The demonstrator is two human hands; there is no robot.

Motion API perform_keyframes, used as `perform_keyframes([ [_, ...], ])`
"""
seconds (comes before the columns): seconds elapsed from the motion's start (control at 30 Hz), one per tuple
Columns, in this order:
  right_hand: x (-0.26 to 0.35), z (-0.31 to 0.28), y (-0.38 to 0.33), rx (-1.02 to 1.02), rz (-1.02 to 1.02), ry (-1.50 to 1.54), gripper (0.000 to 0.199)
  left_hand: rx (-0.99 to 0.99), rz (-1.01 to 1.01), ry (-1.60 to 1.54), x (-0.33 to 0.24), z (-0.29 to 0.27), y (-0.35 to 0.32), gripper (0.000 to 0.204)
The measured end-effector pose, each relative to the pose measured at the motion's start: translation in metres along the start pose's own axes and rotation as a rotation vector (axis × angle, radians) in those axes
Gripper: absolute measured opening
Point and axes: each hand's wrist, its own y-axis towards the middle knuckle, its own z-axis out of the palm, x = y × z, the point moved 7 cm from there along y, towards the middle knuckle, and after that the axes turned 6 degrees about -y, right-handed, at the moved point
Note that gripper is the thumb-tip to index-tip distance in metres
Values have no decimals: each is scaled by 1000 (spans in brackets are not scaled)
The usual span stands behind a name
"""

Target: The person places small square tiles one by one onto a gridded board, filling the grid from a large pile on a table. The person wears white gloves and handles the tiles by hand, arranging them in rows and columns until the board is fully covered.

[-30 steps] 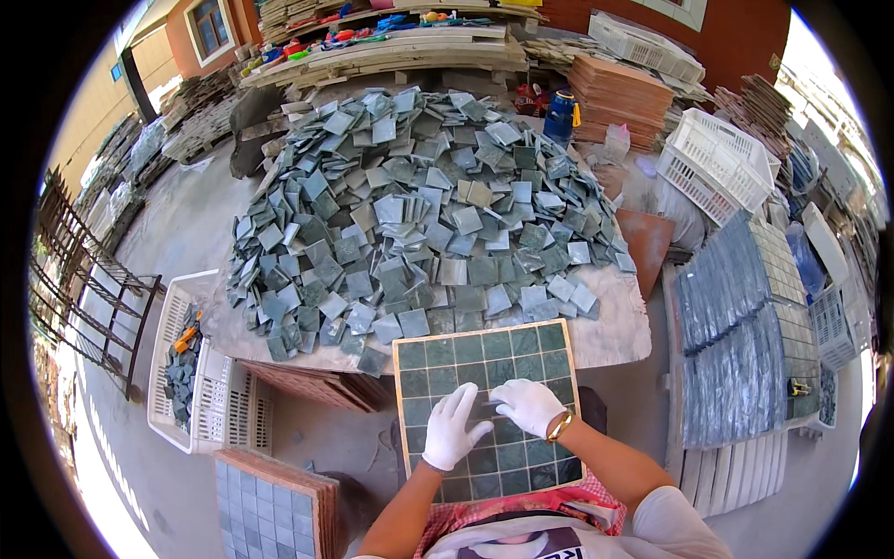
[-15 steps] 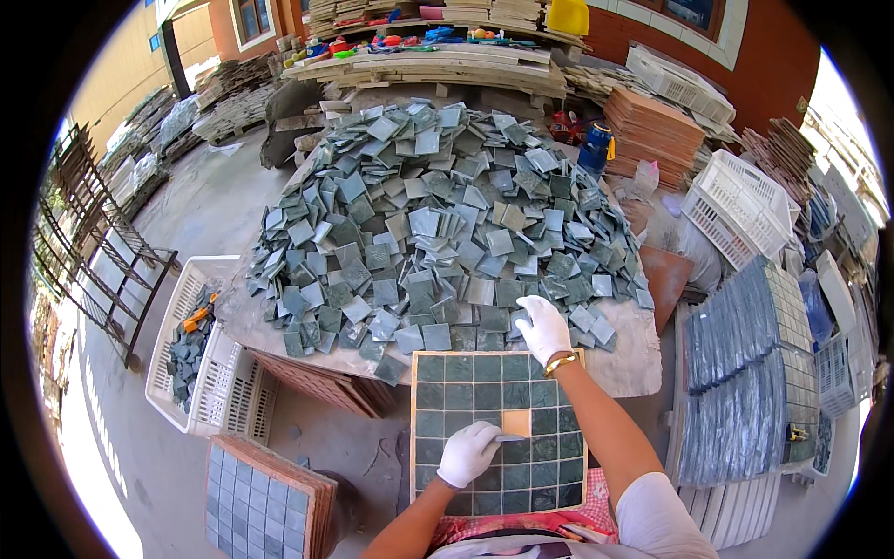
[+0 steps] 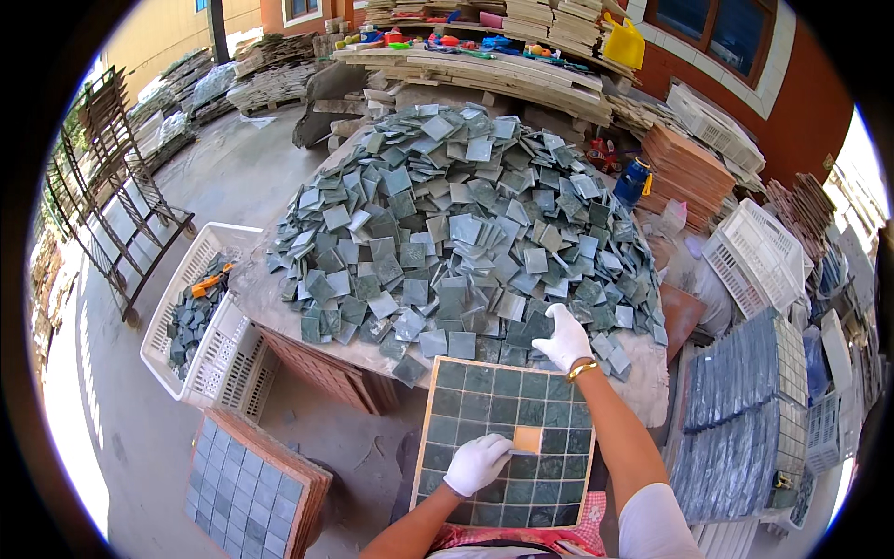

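Note:
A square tray (image 3: 430,410) holding rows of dark green stone tiles rests in front of me; one cell (image 3: 528,439) shows a bare tan base. My left hand (image 3: 478,464), in a white glove, is closed on a thin grey piece (image 3: 523,453) seen edge-on, just below that cell. Whether the piece is a tile or a flat tool is unclear. My right hand (image 3: 563,339), gloved with a gold bracelet at the wrist, is over the near edge of a heap of loose stone tiles (image 3: 447,214). Its thumb and fingers are apart, and nothing shows between them.
The heap lies on a pale slab table (image 3: 643,391). White crates (image 3: 200,317) with tile pieces stand at left, near a stack of tiled sheets (image 3: 244,489). Wrapped tile stacks (image 3: 731,419) are at right, and a blue jug (image 3: 632,182) stands beyond the heap.
The whole view has shifted and tilted slightly. The thin piece in my left hand now sits along the bare cell's lower edge. My right hand stays near the heap's front edge, its fingers more upright.

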Motion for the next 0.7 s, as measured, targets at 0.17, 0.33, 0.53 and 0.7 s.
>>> perform_keyframes([
  [0.17,-19,5,-50,196,267,816,26,9,6,-15,-1,3,1,12],
  [0.33,-16,-5,-91,182,317,880,21,15,4,-4,1,4,-1,14],
  [0.53,-31,2,-86,261,304,785,22,21,-14,10,-1,4,0,15],
  [0.7,-52,-23,-36,-209,104,23,28,49,-33,33,-3,6,4,13],
])
